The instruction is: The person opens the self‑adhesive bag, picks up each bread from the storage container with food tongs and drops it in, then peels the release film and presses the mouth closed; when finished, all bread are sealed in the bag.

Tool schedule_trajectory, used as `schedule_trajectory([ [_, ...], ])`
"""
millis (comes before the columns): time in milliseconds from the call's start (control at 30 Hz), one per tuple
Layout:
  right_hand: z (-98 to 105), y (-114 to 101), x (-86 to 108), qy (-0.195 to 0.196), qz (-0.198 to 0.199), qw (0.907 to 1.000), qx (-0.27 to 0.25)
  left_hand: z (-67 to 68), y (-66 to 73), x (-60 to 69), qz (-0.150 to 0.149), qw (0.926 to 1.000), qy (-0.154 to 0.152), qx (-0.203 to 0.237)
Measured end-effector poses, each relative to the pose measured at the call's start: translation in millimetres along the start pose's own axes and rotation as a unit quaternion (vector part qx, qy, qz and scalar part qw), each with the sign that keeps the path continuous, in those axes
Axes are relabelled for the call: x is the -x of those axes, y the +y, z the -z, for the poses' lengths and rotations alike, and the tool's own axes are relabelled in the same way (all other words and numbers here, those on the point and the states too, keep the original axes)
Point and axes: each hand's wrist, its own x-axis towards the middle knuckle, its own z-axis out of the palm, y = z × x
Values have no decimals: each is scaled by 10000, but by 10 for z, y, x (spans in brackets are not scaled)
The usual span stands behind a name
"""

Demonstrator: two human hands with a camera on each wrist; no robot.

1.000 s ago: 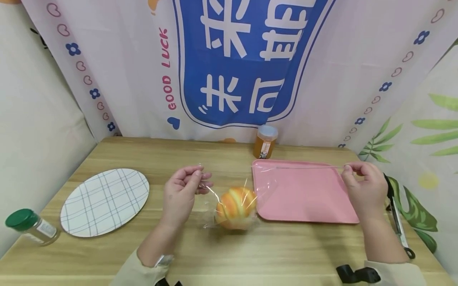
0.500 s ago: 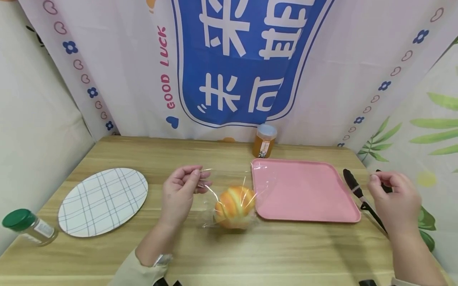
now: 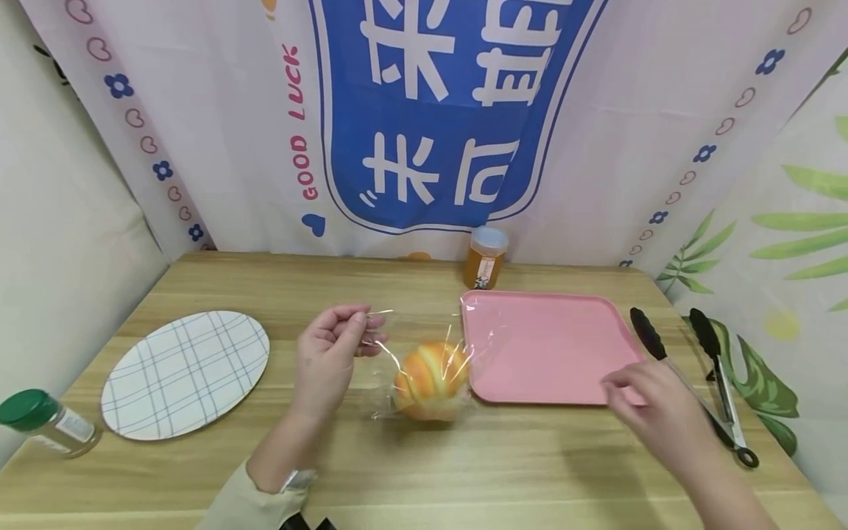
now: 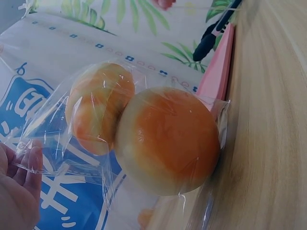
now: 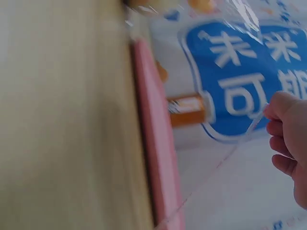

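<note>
My left hand (image 3: 329,357) pinches the open edge of a clear plastic bag (image 4: 53,125) between thumb and fingers, above the middle of the table. Inside the bag are two bread rolls: a round one with a brown top (image 4: 168,143) and a ridged one (image 4: 98,108). Only one roll clearly shows from the head. My right hand (image 3: 665,416), blurred, is apart from the bag, over the front right corner of the pink tray (image 3: 550,350). In the right wrist view, its thumb and forefinger pinch a thin clear strip (image 5: 218,165) that trails downward.
A checked oval plate (image 3: 188,375) lies on the left, with a green-capped shaker bottle (image 3: 49,423) beside it. An orange-filled jar (image 3: 486,258) stands behind the tray. Black-tipped tongs (image 3: 722,383) lie at the right edge. A printed cloth (image 3: 252,147) hangs at the back.
My right hand first moved right, away from the bag with the thin strip, then swung back left and down toward the tray's front corner. The left hand keeps holding the bag nearly still.
</note>
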Motion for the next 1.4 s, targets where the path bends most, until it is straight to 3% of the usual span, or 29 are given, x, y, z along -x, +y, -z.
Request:
schedule_trajectory([
  [100, -250, -138, 14, -243, 539, 9981, -155, 3, 7, -3, 1, 10000, 7, -21],
  [167, -398, -215, 31, -419, 655, 9966, -259, 3, 11, -5, -11, 10000, 2, -19],
  [267, -574, -305, 72, -807, 559, 9944, -399, 0, 14, -10, -21, 10000, -4, -10],
  [367, -691, -362, 117, -1491, 170, 9857, -765, -2, 15, -14, -13, 10000, -6, -10],
  [433, -741, -382, 145, -2058, -209, 9724, -1076, -2, 16, -16, -8, 10000, -5, -21],
  [533, -788, -388, 181, -2804, -817, 9439, -1543, 0, 17, -18, -8, 10000, 1, -30],
  [633, -816, -382, 203, -3128, -1191, 9224, -1927, 1, 19, -20, -15, 10000, -11, -31],
  [733, -823, -373, 212, -3185, -1514, 9113, -2124, 3, 19, -21, -21, 10000, -21, -42],
  [833, -819, -354, 201, -3267, -1850, 8941, -2443, 3, 19, -19, -14, 10000, -12, -75],
  [933, -798, -327, 179, -3304, -2296, 8643, -3020, 1, 17, -15, -10, 10000, 1, -88],
  [1033, -750, -305, 142, -3209, -2745, 8273, -3704, -1, 17, -12, -36, 10000, -12, -90],
  [1100, -705, -294, 97, -3077, -2865, 8142, -4003, -2, 16, -11, -63, 9999, -27, -101],
  [1133, -682, -294, 64, -2989, -2871, 8118, -4113, -2, 16, -10, -70, 9999, -34, -102],
  [1200, -642, -311, -28, -2716, -2756, 8205, -4207, -2, 16, -8, -72, 9999, -36, -102],
  [1333, -597, -396, -289, -2106, -2401, 8605, -3969, 0, 14, -5, -48, 10000, -10, -42],
  [1400, -603, -451, -430, -1898, -2307, 8716, -3887, 2, 10, -2, -46, 10000, 2, -15],
])
